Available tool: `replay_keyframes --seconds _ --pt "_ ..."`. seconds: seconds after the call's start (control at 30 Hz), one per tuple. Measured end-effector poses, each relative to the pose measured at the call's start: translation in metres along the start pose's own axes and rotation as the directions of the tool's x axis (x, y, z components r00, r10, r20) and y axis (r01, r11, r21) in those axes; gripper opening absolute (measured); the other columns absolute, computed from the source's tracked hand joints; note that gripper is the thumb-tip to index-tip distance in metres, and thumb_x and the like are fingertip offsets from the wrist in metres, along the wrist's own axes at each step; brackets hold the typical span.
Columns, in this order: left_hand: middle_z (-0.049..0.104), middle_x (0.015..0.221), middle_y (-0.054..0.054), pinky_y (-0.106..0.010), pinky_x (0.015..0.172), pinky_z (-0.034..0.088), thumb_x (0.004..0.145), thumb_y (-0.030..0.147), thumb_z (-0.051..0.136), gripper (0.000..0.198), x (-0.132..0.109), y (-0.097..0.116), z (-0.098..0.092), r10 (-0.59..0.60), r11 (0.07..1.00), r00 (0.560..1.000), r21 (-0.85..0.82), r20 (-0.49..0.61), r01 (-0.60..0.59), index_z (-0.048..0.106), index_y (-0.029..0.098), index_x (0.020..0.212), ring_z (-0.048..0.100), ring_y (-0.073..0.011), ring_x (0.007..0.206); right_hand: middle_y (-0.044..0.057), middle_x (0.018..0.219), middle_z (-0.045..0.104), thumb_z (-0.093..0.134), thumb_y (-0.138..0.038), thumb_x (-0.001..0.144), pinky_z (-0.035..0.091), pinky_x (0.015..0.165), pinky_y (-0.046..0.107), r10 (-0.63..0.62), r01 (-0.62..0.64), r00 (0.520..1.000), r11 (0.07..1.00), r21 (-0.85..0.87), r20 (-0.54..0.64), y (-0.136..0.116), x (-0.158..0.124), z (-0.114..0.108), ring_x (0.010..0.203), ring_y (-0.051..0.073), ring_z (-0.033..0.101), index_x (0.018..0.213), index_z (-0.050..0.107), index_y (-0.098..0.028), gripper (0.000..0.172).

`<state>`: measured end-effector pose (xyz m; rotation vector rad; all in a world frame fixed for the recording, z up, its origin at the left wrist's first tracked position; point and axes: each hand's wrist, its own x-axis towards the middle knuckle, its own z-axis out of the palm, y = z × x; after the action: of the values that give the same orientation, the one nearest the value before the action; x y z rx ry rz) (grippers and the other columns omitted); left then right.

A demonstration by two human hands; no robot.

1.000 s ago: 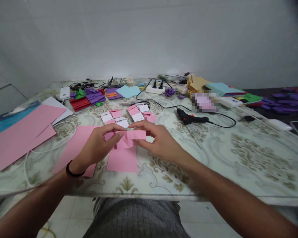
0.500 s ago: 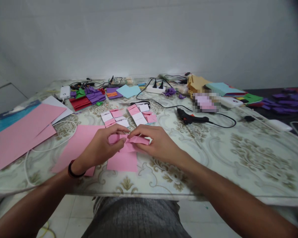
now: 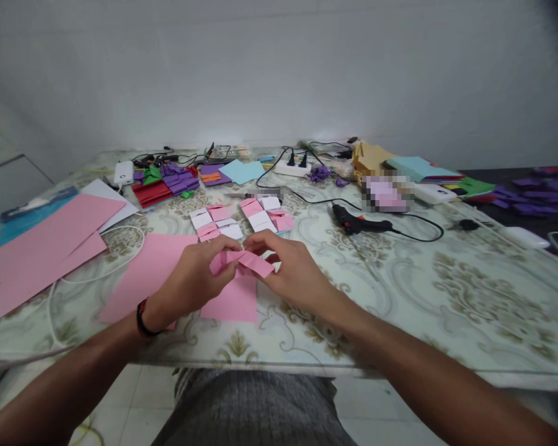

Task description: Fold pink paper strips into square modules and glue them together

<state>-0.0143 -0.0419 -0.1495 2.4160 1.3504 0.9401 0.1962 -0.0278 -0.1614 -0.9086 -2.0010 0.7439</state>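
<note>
Got both hands on one folded pink paper piece (image 3: 259, 264), right in front of me near the front edge of the table. My left hand (image 3: 196, 272) is pinching its left part, thumb on the near side and fingers curled over the back. My right hand (image 3: 294, 266) has the other end, fingers bent over the top, with the strip's free end sticking out by my thumb. Can't tell exactly where my right thumb tip presses, the paper's in the way.

Just under it there's a flat pink rectangle (image 3: 232, 303) on the floral tablecloth (image 3: 400, 328), and I can't tell if the folded piece touches it. A bigger pink sheet (image 3: 142, 272) lies to the left, partly behind my left forearm, the one with the dark wristband (image 3: 142, 317). Right past my fingers sit two pink-and-white checkered paper pieces, the left one (image 3: 218, 214) and the right one (image 3: 259, 220), side by side but apart.

Over on the right a black glue gun (image 3: 365, 224) is lying on its side with its cord trailing off. Back near the wall there's a white power strip (image 3: 286, 168) with two black plugs in it, plus folded purple paper strips (image 3: 181, 181) beside some red ones (image 3: 152, 195).
</note>
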Motion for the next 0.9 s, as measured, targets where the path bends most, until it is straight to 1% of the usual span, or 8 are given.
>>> replay_keyframes --seconds 0.17,0.33,0.43,0.57,0.67,0.73,0.8,0.9 --pt "0.082 0.106 -0.003 -0.03 0.083 0.057 0.088 0.011 0.06 0.029 0.002 0.002 -0.001 0.036 0.999 0.993 0.006 -0.114 -0.035 0.072 0.022 0.112 0.077 -0.0207 0.094 0.004 0.095 0.077 0.067 -0.02 0.09 0.057 0.067 0.028 0.082 -0.079 0.996 0.993 0.093 -0.024 -0.003 0.0 0.001 0.084 0.018 0.074 0.115 0.06 -0.023 0.027" --pt "0.083 0.1 -0.004 -0.032 0.083 0.058 0.087 0.011 0.059 0.027 0.001 0.002 0.001 0.038 0.999 0.995 -0.015 -0.088 -0.039 0.075 0.02 0.107 0.077 -0.0212 0.09 0.001 0.092 0.077 0.068 -0.02 0.089 0.053 0.063 0.026 0.13 -0.133 0.991 0.976 0.171 0.028 -0.001 -0.001 0.003 0.08 0.017 0.072 0.113 0.061 -0.024 0.026" --pt "0.082 0.097 -0.004 -0.032 0.081 0.057 0.086 0.013 0.06 0.022 0.001 0.001 0.0 -0.021 0.999 0.996 -0.028 -0.089 0.019 0.075 0.02 0.101 0.077 -0.0213 0.088 0.002 0.097 0.075 0.068 -0.02 0.089 0.054 0.064 0.027 0.159 -0.166 0.986 0.96 0.224 0.046 -0.001 -0.002 0.005 0.08 0.016 0.07 0.118 0.056 -0.024 0.032" --pt "0.081 0.108 -0.004 -0.034 0.089 0.057 0.086 0.017 0.062 0.024 0.004 -0.002 -0.003 -0.16 0.982 0.983 -0.115 -0.095 0.149 0.073 0.02 0.107 0.076 -0.0233 0.101 0.005 0.111 0.07 0.072 -0.025 0.09 0.06 0.072 0.034 0.072 -0.063 0.997 0.974 0.216 -0.036 0.0 -0.005 0.007 0.087 0.018 0.071 0.127 0.047 -0.028 0.045" --pt "0.08 0.111 -0.004 -0.035 0.09 0.057 0.085 0.017 0.061 0.032 0.005 -0.005 -0.003 -0.236 0.96 0.969 -0.171 -0.078 0.22 0.071 0.02 0.115 0.075 -0.0234 0.103 0.006 0.12 0.067 0.073 -0.027 0.091 0.061 0.079 0.037 -0.026 0.037 0.998 0.981 0.192 -0.06 0.001 -0.007 0.01 0.09 0.018 0.072 0.125 0.046 -0.03 0.044" --pt "0.08 0.113 -0.004 -0.036 0.092 0.056 0.085 0.017 0.061 0.034 0.005 -0.006 -0.003 -0.242 0.955 0.968 -0.194 -0.073 0.224 0.071 0.021 0.117 0.075 -0.0234 0.106 0.006 0.123 0.065 0.073 -0.026 0.09 0.061 0.081 0.038 -0.042 0.053 0.997 0.979 0.196 -0.061 0.002 -0.007 0.011 0.09 0.018 0.072 0.122 0.046 -0.03 0.042" --pt "0.079 0.116 -0.004 -0.036 0.095 0.056 0.085 0.017 0.061 0.034 0.005 -0.007 -0.002 -0.227 0.955 0.97 -0.213 -0.084 0.206 0.071 0.021 0.117 0.074 -0.0236 0.11 0.005 0.121 0.066 0.075 -0.025 0.088 0.061 0.081 0.038 0.01 0.006 0.998 0.972 0.235 -0.067 0.002 -0.006 0.011 0.09 0.018 0.072 0.119 0.044 -0.03 0.045" --pt "0.079 0.115 -0.004 -0.035 0.094 0.057 0.084 0.016 0.063 0.032 0.003 -0.007 0.0 -0.197 0.958 0.972 -0.236 -0.125 0.163 0.073 0.021 0.114 0.073 -0.023 0.11 0.003 0.112 0.068 0.076 -0.026 0.084 0.06 0.071 0.034 0.187 -0.169 0.982 0.922 0.349 -0.019 0.003 -0.003 0.011 0.083 0.017 0.07 0.119 0.043 -0.03 0.049"
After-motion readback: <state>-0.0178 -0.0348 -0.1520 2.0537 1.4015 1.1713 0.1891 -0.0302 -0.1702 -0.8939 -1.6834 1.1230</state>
